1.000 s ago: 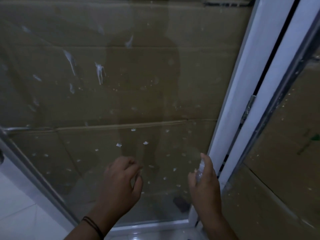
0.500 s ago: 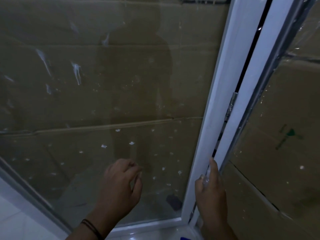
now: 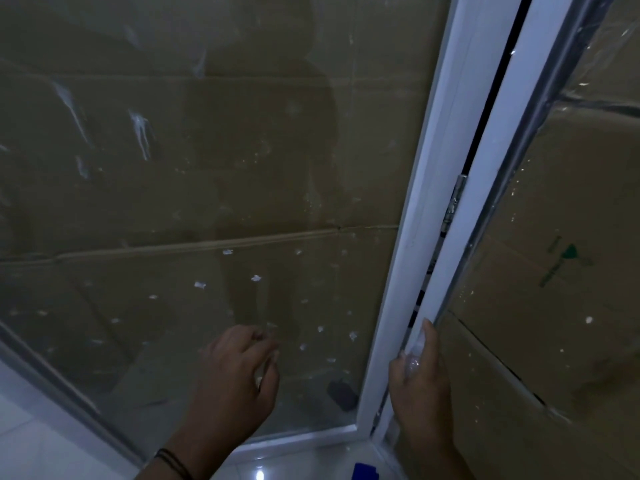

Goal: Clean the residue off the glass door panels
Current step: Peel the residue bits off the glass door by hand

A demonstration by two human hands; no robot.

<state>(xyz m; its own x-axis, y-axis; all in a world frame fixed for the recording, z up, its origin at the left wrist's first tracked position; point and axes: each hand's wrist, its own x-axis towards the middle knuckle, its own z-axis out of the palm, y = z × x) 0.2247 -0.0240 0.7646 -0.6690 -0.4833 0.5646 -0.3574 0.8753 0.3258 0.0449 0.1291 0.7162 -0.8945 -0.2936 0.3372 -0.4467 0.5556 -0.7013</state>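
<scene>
Left hand (image 3: 239, 372), fingers curled, knuckles against the smooth glass panel (image 3: 207, 202) near its lower right corner; whether it holds anything is unclear. Right hand (image 3: 420, 382) grips a clear spray bottle (image 3: 414, 355), nozzle up, beside the white frame (image 3: 415, 237). White residue flecks (image 3: 256, 278) dot the upright panel.

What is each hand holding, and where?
The right hand grips a small clear object around its body, top showing. The left hand has curled fingers at the glass panel; any hold cannot be told.

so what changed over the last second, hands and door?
The right hand, gripping a small clear spray bottle, moved rightward off the residue-spotted glass door panel to the white door frame edge. The view panned right too. The left hand stayed curled against the lower glass; the white residue specks are unchanged.
</scene>
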